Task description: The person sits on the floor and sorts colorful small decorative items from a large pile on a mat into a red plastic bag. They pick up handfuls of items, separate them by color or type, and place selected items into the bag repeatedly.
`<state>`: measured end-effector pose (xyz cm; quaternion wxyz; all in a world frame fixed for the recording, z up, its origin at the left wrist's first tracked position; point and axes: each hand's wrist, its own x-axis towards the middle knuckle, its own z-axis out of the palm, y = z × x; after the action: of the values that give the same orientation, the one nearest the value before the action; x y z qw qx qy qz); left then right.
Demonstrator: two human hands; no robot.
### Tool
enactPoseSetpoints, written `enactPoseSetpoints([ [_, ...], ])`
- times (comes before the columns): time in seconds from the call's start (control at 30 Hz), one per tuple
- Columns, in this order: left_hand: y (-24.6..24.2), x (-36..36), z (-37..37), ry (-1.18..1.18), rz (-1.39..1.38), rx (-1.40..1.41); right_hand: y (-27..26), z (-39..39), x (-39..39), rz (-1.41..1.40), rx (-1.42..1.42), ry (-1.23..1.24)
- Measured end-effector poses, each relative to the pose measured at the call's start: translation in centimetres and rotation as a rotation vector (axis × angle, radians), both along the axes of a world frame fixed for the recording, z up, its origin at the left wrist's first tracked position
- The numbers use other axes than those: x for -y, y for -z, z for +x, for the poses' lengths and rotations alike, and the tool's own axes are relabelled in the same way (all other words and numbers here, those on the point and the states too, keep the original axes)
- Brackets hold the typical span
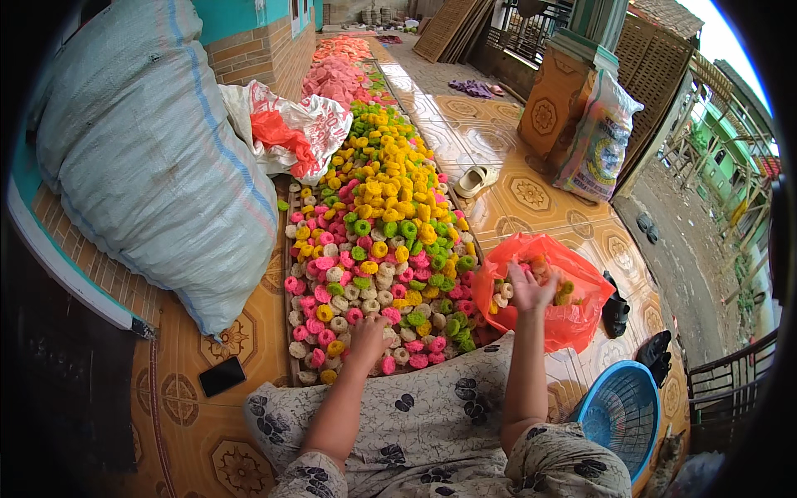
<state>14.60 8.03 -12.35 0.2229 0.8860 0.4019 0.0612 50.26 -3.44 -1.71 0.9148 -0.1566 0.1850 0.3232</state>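
A long low pile of ring-shaped crackers point(386, 249) in pink, yellow, green and off-white lies on a tray in front of me. My left hand point(372, 339) rests on the near part of the pile, its fingers bent over some rings; whether it grips one is hidden. To the right, my right hand point(532, 287) is over the mouth of a red plastic bag point(579, 311), fingers spread. Several rings show in and above the bag around this hand, and some look blurred, as if in the air.
A big stuffed woven sack point(155, 155) leans at the left, near a phone point(222, 376) on the tiles. A white-and-red sack point(292, 124) lies beside the pile. A blue plastic basket point(616, 417) stands at the right, below black sandals point(615, 306). A filled sack point(598, 140) leans against a pillar.
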Motion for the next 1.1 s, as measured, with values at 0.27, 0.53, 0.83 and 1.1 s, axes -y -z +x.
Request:
enactPoseSetpoints([
  [0.27,1.0,-1.6,-1.0,-0.028,-0.129,0.169,9.6,-18.8,-7.6,-0.951,2.384,-0.755],
  [0.53,-2.5,-4.3,-2.5,-0.216,-0.447,0.474,8.5,-17.3,-7.7,-0.94,1.588,-0.834],
  [0.83,-3.3,-2.8,-0.7,-0.214,0.312,0.256,12.8,-17.1,-5.3,0.299,-0.246,-0.938],
  [1.1,-0.2,-4.3,-2.3,-0.246,0.377,-0.111,9.7,-18.9,-4.8,0.245,-0.234,-0.852],
])
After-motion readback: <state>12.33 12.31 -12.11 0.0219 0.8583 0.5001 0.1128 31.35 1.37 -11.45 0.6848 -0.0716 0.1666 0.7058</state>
